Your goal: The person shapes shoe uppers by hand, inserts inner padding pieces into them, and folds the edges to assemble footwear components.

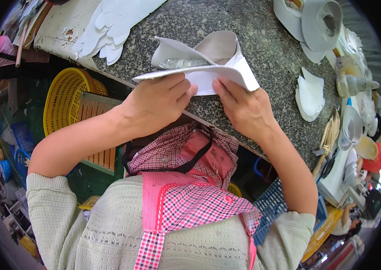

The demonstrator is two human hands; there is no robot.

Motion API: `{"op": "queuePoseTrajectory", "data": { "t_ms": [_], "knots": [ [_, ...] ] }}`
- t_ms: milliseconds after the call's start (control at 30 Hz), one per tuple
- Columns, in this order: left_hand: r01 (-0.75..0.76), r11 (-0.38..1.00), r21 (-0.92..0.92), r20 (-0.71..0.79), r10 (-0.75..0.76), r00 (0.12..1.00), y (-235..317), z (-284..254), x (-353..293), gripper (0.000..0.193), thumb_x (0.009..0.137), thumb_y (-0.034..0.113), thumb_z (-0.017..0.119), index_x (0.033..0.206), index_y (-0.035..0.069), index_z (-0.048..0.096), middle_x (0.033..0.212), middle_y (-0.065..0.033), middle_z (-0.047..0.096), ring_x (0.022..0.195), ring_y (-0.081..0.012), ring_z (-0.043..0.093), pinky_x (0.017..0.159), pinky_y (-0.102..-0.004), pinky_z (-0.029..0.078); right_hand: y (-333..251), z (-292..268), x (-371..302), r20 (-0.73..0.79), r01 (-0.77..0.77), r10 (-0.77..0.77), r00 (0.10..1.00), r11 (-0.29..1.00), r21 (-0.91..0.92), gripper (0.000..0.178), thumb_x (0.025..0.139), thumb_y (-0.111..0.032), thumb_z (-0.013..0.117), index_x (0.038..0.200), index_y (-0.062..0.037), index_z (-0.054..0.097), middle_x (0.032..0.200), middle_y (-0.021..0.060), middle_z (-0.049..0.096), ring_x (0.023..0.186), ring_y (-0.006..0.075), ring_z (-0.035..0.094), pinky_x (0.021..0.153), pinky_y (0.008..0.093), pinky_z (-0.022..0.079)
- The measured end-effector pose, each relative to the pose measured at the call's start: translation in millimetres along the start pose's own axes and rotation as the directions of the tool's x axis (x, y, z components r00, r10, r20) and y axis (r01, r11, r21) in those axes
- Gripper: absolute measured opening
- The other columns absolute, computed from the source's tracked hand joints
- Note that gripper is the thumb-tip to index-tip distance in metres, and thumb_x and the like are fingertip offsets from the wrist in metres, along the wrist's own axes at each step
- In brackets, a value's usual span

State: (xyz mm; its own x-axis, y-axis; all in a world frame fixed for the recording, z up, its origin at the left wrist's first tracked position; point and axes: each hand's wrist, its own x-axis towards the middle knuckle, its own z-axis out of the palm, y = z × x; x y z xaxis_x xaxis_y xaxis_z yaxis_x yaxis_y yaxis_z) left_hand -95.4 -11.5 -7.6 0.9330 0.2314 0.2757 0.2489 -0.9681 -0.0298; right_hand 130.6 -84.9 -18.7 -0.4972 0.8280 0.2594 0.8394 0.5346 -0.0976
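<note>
A person in a pink top (3, 47) stands in the background at far left. Nearer, a round yellow basket (48, 105) sits beside a wooden slatted panel (98, 155), both below the edge of a speckled grey surface (276, 58). On the surface at upper left, a stack of white cut sheets (120, 22) is fanned out, the rounded ends overlapping.

At center, the left hand (165, 96), fingers curled and thumb pointing inward, pinches the lower edge of a white piece (215, 69). The piece is held at the near side of the surface, bent into an open loop with one flap rising at its left. A clear, shiny item (181, 63) shows inside the bend; its kind cannot be made out. Below, a pink checked apron (199, 207) covers the front of the wearer's pale knitted sweater (105, 225).

The right hand (246, 108) pinches the same piece near its right end, thumb and fingers closed on it, well apart from the left. Beneath the right forearm is a blue plastic crate (269, 207). On the surface at right lies a white cutout (310, 96), with curled white pieces (321, 22) above it and thin wooden sticks (332, 132) below.
</note>
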Motion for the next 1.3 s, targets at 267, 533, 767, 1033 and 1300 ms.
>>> {"op": "queuePoseTrajectory", "data": {
  "t_ms": [267, 533, 767, 1033, 1300],
  "knots": [
    [-0.051, 0.999, 0.002, 0.056, 0.050, 0.997, -23.2, -12.8, 7.8, 0.032, 0.073, 0.010, 0.057, 0.104, 0.002, 0.061, 0.101, -0.0066, 0.058, 0.100, -0.0213, 0.056, 0.079, -0.0352, 0.047, 7.0, -5.5, 24.3, -0.051, 0.031, -0.034, 0.998, 0.997, -0.064, 0.015, 0.069, -0.007, 0.057, 0.083, -0.0023, 0.057, 0.081, 0.0066, 0.057, 0.074, 0.0228, 0.060, 0.063, 0.0330, 0.050],
    [0.266, 0.307, -0.914, -0.032, -0.707, 0.707, -45.5, -59.5, 2.7, 0.035, 0.090, 0.020, 0.046, 0.111, -0.004, 0.059, 0.107, -0.0141, 0.062, 0.099, -0.0180, 0.057, 0.087, -0.0296, 0.043, 7.9, -52.1, -0.7, 0.003, -0.083, 0.419, 0.908, 0.172, 0.982, 0.026, 0.081, 0.000, 0.063, 0.105, 0.0015, 0.055, 0.098, 0.0055, 0.062, 0.091, 0.0113, 0.059, 0.077, 0.0268, 0.047],
    [0.233, -0.361, -0.903, 0.387, -0.449, 0.805, 16.2, -36.3, 63.5, 0.058, 0.071, 0.016, 0.077, 0.120, -0.001, 0.050, 0.108, -0.0078, 0.061, 0.099, -0.0139, 0.058, 0.089, -0.0308, 0.045, -18.7, -60.1, -2.7, 0.182, 0.141, 0.628, 0.757, -0.428, 0.893, 0.035, 0.080, -0.004, 0.067, 0.111, 0.0021, 0.051, 0.106, 0.0102, 0.060, 0.097, 0.0151, 0.058, 0.086, 0.0290, 0.046],
    [-0.086, -0.627, -0.774, 0.309, -0.492, 0.814, 22.7, -17.9, 72.8, 0.046, 0.073, 0.003, 0.073, 0.115, -0.002, 0.055, 0.104, -0.0073, 0.063, 0.095, -0.0138, 0.061, 0.084, -0.0290, 0.049, -15.6, -49.9, -11.7, 0.140, 0.281, 0.726, 0.673, -0.427, 0.860, 0.033, 0.077, -0.005, 0.071, 0.104, 0.0045, 0.055, 0.095, 0.0098, 0.065, 0.088, 0.0152, 0.063, 0.082, 0.0279, 0.049],
    [0.111, -0.457, -0.883, 0.287, -0.335, 0.898, -16.6, -12.7, 81.5, 0.049, 0.073, 0.010, 0.075, 0.117, -0.004, 0.056, 0.101, -0.0071, 0.065, 0.092, -0.0121, 0.061, 0.080, -0.0263, 0.049, 6.4, -58.3, -29.8, -0.341, 0.131, 0.642, 0.687, 0.352, 0.927, 0.025, 0.072, -0.006, 0.075, 0.092, 0.0019, 0.062, 0.087, 0.0085, 0.064, 0.077, 0.0162, 0.060, 0.070, 0.0260, 0.046]
  ]
}}
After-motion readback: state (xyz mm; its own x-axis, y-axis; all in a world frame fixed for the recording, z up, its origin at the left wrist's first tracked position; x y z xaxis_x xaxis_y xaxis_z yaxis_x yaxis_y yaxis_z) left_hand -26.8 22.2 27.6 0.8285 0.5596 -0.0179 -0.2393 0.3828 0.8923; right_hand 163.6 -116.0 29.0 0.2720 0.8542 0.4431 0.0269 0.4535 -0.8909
